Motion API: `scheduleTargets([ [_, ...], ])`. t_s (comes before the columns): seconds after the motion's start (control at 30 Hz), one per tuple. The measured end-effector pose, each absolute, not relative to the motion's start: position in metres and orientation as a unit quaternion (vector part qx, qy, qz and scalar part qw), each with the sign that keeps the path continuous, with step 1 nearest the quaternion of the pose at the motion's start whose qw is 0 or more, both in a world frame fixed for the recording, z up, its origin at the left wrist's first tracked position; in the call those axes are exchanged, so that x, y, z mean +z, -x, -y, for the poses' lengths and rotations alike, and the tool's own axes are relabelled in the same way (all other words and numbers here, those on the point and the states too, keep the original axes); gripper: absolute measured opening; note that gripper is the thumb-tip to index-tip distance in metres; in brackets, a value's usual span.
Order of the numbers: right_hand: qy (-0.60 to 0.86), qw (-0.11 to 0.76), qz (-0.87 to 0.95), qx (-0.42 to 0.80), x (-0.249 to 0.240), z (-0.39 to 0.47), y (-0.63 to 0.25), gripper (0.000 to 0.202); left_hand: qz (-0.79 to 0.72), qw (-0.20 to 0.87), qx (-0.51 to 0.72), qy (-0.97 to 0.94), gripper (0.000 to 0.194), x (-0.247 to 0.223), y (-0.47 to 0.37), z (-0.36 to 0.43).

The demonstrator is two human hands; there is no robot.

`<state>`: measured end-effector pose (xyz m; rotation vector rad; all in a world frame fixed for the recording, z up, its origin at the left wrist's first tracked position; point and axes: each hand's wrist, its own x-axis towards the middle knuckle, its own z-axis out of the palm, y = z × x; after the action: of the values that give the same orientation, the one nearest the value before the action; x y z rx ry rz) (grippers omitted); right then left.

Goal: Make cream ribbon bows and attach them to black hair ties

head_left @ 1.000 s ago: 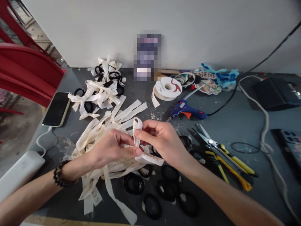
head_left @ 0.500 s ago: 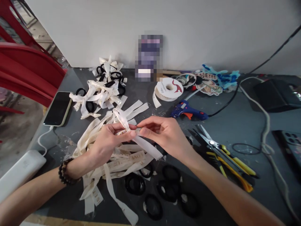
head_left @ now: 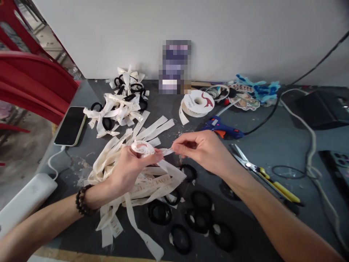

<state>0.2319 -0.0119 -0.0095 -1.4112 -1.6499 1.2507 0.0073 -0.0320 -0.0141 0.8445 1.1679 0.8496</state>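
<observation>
My left hand (head_left: 136, 160) pinches a looped white ribbon (head_left: 143, 147), whose loop stands out above the fingers while a tail hangs down to the right. To its right, my right hand (head_left: 200, 147) is closed on another end of this ribbon, stretched between the two hands. Beneath my left hand lies a pile of cut cream ribbons (head_left: 136, 196), some with gold lettering. Black hair ties (head_left: 180, 238) lie at the front, several with small white bits on them. Finished-looking ribbon bows (head_left: 120, 109) on black ties are heaped at the back left.
Behind my hands are a ribbon spool (head_left: 198, 103) and a blue glue gun (head_left: 222, 128). Scissors (head_left: 249, 165) lie right, partly under my forearm. A phone (head_left: 70, 125) and white power bank (head_left: 28, 200) are left; cables and a black box (head_left: 321, 109) are right.
My right hand has moved right, away from my left, drawing the ribbon out between them. The loop at my left hand has dropped lower and turned. The view has shifted slightly.
</observation>
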Motion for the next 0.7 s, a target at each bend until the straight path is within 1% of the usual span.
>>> scheduleTargets([
  [0.1, 0.505, 0.344, 0.572, 0.547, -0.014, 0.013, -0.227, 0.024, -0.505, 0.685, 0.378, -0.365, 0.023, -0.021, -0.005, 0.030],
  [0.2, 0.484, 0.394, 0.497, 0.603, -0.020, 0.014, -0.220, 0.049, -0.484, 0.698, 0.405, -0.338, 0.033, -0.027, -0.004, 0.030],
  [0.23, 0.477, 0.401, 0.477, 0.619, -0.023, 0.014, -0.217, 0.051, -0.478, 0.703, 0.406, -0.335, 0.035, -0.028, -0.004, 0.031],
  [0.27, 0.472, 0.406, 0.461, 0.632, -0.025, 0.015, -0.215, 0.049, -0.472, 0.709, 0.402, -0.336, 0.035, -0.027, -0.004, 0.031],
  [0.37, 0.461, 0.415, 0.433, 0.654, -0.032, 0.018, -0.207, 0.034, -0.459, 0.731, 0.365, -0.349, 0.030, -0.024, -0.005, 0.031],
  [0.47, 0.467, 0.439, 0.423, 0.641, -0.034, 0.021, -0.203, 0.021, -0.472, 0.734, 0.364, -0.326, 0.026, -0.020, -0.005, 0.030],
  [0.57, 0.480, 0.455, 0.429, 0.615, -0.034, 0.020, -0.202, 0.016, -0.487, 0.735, 0.367, -0.296, 0.025, -0.020, -0.005, 0.028],
  [0.7, 0.498, 0.466, 0.460, 0.569, -0.035, 0.020, -0.203, 0.016, -0.488, 0.728, 0.372, -0.306, 0.030, -0.023, -0.004, 0.026],
])
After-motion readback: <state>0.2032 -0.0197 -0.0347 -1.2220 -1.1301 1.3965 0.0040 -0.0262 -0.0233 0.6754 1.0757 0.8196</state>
